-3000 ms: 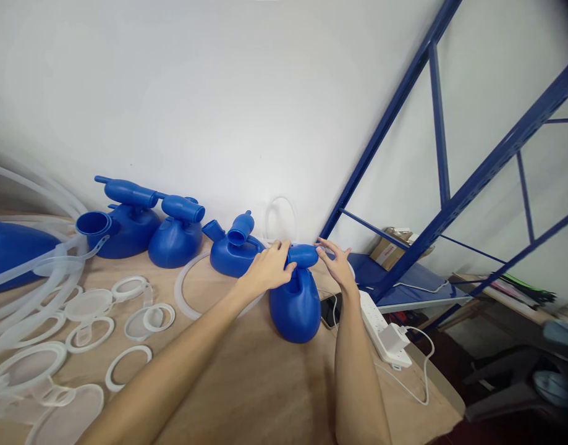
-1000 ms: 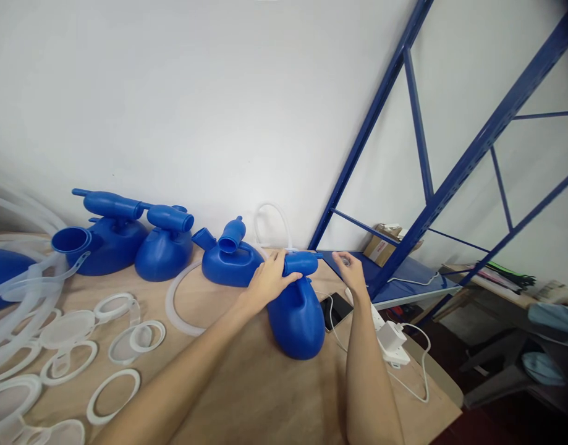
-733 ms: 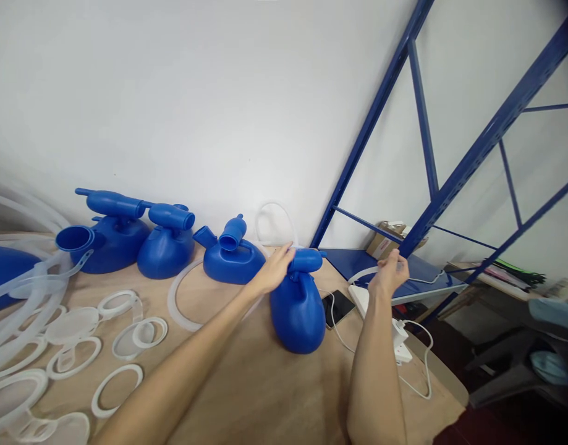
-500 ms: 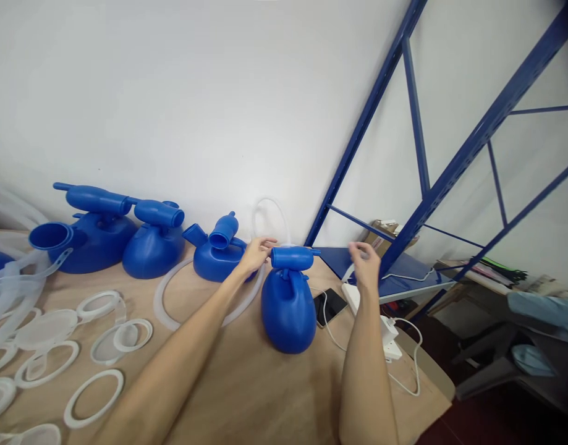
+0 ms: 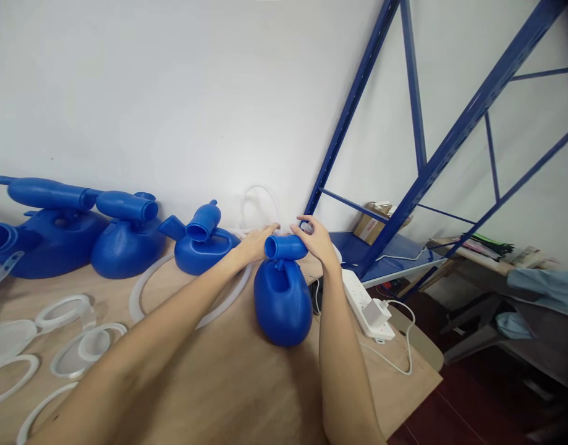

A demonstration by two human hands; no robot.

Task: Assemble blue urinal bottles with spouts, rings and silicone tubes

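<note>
A blue plastic bottle (image 5: 284,306) with a moulded handle stands in front of me. Across its top lies a blue tapered sleeve (image 5: 286,247), its wide mouth facing left. My left hand (image 5: 259,242) is just behind and left of the sleeve, fingers stretched to the right. Curled over the sleeve's right end is my right hand (image 5: 315,238), thumb and fingers close together. Something pale shows between them, too small to make out. A translucent hose (image 5: 142,278) loops on the table, and a thin pale loop rises against the wall behind my left hand.
Similar blue bottles (image 5: 126,244) line the wall on the left. Translucent lids and rings (image 5: 63,312) lie at the lower left of the wooden table (image 5: 246,395). A white power strip (image 5: 367,306) with a charger and cable is at the right, before a blue metal rack (image 5: 418,185).
My right hand has come left from above the power strip to the bottle's top. The sleeve's mouth now shows more toward me. The view has shifted slightly to the right.
</note>
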